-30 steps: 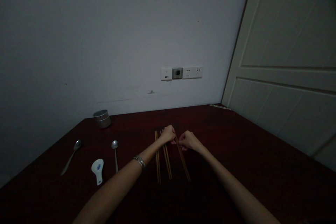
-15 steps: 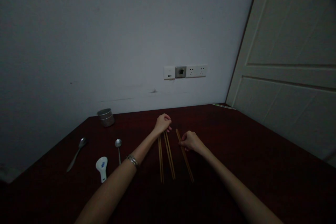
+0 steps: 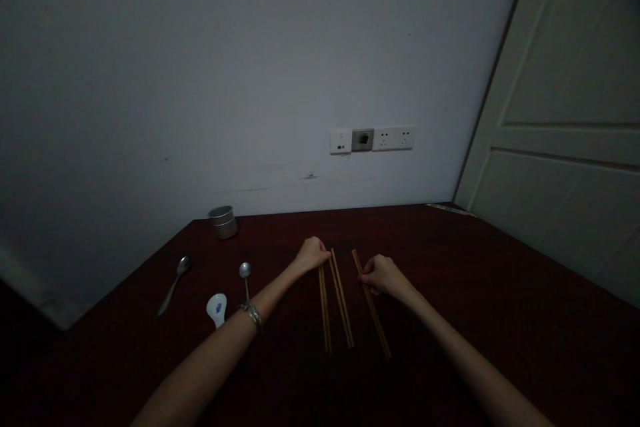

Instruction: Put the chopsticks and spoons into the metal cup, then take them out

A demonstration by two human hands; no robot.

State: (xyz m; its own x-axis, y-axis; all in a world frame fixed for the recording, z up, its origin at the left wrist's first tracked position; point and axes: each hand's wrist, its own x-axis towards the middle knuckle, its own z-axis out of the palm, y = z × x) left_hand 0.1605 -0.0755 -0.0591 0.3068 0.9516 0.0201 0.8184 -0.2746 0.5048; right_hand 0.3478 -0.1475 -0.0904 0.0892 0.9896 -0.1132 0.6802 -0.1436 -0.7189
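Three pairs of wooden chopsticks lie side by side on the dark red table, their lengths running away from me. My left hand is closed at the far end of the left pair of chopsticks, its fingertips pinched there and hiding the tips. Just right of those fingers is the middle pair of chopsticks, whose far ends show. My right hand pinches the right pair of chopsticks near the upper part; this pair slants, its near end pointing right.
Left of my arm are a metal spoon, a white ceramic spoon partly behind my forearm, and a long-handled round metal spoon. A metal cup stands by the wall. Wall sockets sit above the table.
My left hand has come nearer and left, from above the middle pair's far ends to the left pair's. My right hand stays on the right pair. The whole view has shifted sideways.
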